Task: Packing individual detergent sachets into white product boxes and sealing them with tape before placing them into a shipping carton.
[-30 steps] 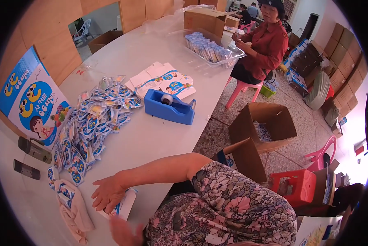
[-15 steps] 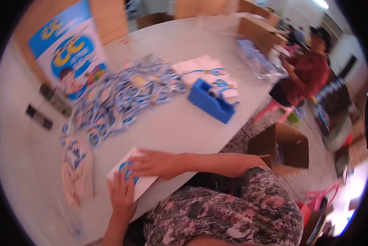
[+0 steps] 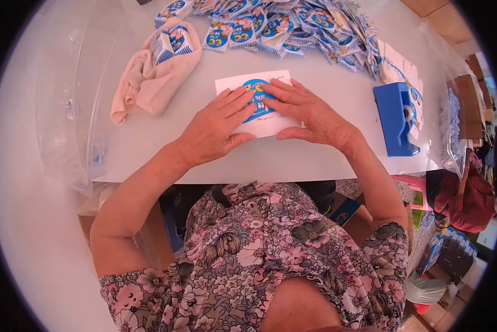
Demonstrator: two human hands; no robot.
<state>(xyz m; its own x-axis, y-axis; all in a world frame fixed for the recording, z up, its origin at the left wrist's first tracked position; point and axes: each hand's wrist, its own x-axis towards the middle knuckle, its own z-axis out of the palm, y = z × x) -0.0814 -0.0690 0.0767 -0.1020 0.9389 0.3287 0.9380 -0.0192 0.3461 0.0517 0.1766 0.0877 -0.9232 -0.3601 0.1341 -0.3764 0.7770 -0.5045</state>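
A flat white sheet of card or paper with a blue round print (image 3: 254, 133) lies on the table in front of me. My left hand (image 3: 215, 126) rests flat on its left part, fingers stretched out over the print. From the other side my right hand (image 3: 315, 115) lies on it, its fingers spread and the fingertips close to those of the left. Neither hand grips the sheet. Part of the print is hidden under the fingers.
Many small blue-and-white packets (image 3: 270, 27) are heaped at the far side. A beige cloth (image 3: 154, 83) with packets on it lies left. To the right are a blue tape dispenser (image 3: 391, 119) and white printed sheets (image 3: 398, 63). A person in dark red (image 3: 472, 199) sits farther right.
My view has turned and tilted down toward the table. Both hands stay on the sheet; the left now lies higher on it, more level with the right.
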